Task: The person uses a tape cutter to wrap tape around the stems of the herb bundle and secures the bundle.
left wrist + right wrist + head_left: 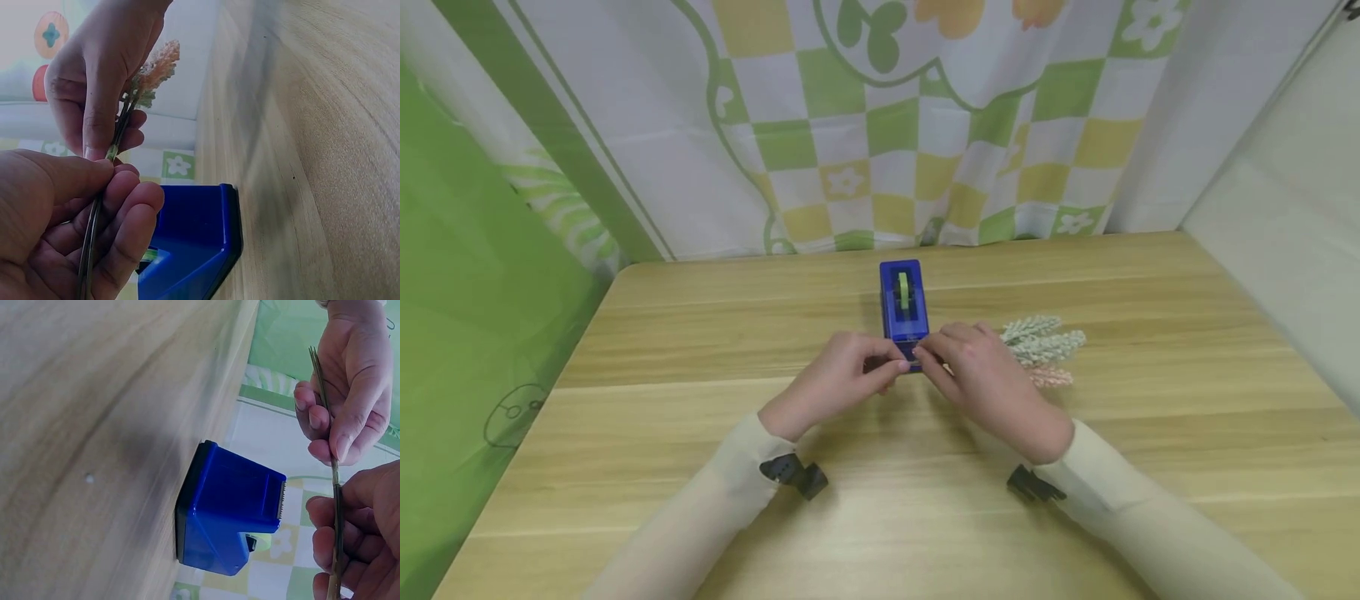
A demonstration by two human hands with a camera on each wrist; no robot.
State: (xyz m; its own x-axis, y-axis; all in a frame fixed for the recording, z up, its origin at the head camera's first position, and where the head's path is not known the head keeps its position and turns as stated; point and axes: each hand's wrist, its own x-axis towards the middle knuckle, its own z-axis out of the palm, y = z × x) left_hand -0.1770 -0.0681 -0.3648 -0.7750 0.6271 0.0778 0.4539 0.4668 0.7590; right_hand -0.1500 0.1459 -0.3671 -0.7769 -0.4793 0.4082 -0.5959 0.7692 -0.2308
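A bunch of artificial flower sprigs [1041,348], with pale green and pink heads, lies across both hands, its heads to the right. My left hand [842,375] pinches the thin dark stems [90,240] between thumb and fingers. Close beside it, my right hand [992,383] grips the same stems nearer the heads. A greenish band [112,152], seemingly tape, shows round the stems between the two thumbs. Just beyond the fingers stands a blue tape dispenser [905,304] with a yellow-green roll [903,290]. Its toothed cutter [282,500] shows in the right wrist view.
The wooden table [700,333] reaches back to a checked curtain [895,142]. Green cloth [475,250] hangs at the left side, and a white wall or panel [1285,200] stands to the right. A tiny pale speck [89,478] lies on the tabletop.
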